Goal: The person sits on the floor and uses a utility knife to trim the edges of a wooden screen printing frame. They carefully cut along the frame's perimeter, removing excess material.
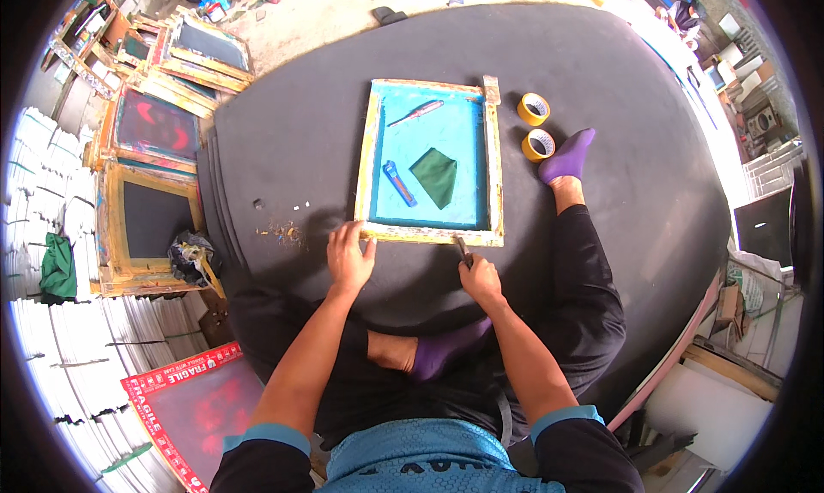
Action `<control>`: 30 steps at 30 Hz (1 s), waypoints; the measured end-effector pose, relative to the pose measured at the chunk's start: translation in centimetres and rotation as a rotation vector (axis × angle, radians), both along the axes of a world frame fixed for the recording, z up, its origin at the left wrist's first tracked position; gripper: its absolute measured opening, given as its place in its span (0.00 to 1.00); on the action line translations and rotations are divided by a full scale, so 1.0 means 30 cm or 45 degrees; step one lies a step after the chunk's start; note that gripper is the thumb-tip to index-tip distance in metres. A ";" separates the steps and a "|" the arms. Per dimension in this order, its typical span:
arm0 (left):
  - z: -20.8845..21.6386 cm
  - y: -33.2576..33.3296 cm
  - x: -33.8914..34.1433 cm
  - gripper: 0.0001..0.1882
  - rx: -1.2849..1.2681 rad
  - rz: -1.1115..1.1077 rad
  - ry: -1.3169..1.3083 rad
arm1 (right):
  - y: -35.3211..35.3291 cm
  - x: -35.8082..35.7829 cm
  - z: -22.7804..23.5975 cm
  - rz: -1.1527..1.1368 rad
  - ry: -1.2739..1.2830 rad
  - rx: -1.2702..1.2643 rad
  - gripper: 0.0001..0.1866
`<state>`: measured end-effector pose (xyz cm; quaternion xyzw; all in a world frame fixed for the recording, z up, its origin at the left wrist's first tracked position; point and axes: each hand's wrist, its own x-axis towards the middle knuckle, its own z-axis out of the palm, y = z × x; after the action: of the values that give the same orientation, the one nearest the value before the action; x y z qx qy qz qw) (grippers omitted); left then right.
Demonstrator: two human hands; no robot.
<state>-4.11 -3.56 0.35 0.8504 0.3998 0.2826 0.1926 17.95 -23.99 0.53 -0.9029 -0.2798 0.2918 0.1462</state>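
A wooden screen printing frame (494, 167) with blue mesh lies flat in front of me on a dark grey padded surface. My left hand (350, 260) grips its near left corner, thumb apart from the fingers. In my right hand (481, 278) is a narrow dark tool (464, 251), its tip at the frame's near edge; its exact kind is hard to make out. On the mesh lie a screwdriver (417, 113), a blue utility knife (400, 184) and a folded dark green cloth (435, 177). Two yellow tape rolls (533, 108) sit right of the frame.
My purple-socked foot (570, 157) rests near the tape rolls. Small yellowish scraps (281, 232) lie left of the frame. Several other screen frames (154, 124) lean at the left, by stacked white sheets (56, 175) and a crumpled dark bag (190, 257). Another person (684, 17) is far right.
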 end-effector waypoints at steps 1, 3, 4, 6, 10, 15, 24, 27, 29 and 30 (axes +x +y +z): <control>0.024 -0.015 0.016 0.21 0.010 -0.079 0.007 | -0.012 -0.004 0.001 0.046 0.017 0.048 0.22; 0.074 -0.057 0.048 0.18 0.052 -0.285 0.007 | -0.024 -0.043 0.018 0.166 0.054 0.094 0.22; 0.089 -0.077 0.063 0.18 0.034 -0.418 0.024 | -0.027 -0.066 0.027 0.225 0.071 0.115 0.22; 0.093 -0.108 0.090 0.15 0.048 -0.602 -0.015 | -0.018 -0.111 0.075 0.316 0.124 0.121 0.23; 0.071 -0.135 0.095 0.08 0.043 -0.710 0.067 | -0.005 -0.156 0.127 0.406 0.195 0.138 0.22; 0.074 -0.141 0.091 0.07 0.148 -0.689 0.030 | -0.004 -0.146 0.143 0.450 0.247 0.119 0.21; 0.035 -0.145 0.082 0.04 0.064 -0.727 0.092 | -0.009 -0.103 0.141 0.468 0.479 0.107 0.22; 0.025 -0.146 0.085 0.03 0.064 -0.724 0.079 | -0.017 -0.096 0.112 0.474 0.508 0.113 0.22; 0.025 -0.142 0.087 0.04 0.041 -0.657 0.050 | -0.010 -0.076 0.146 0.334 0.686 0.008 0.22; 0.028 -0.139 0.087 0.05 0.029 -0.623 0.036 | -0.005 -0.070 0.167 0.263 0.774 -0.045 0.23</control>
<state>-1.51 -7.72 1.18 0.9279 0.1814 0.2202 0.2401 15.85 -24.13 5.52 -0.7435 -0.3084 0.5665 0.1768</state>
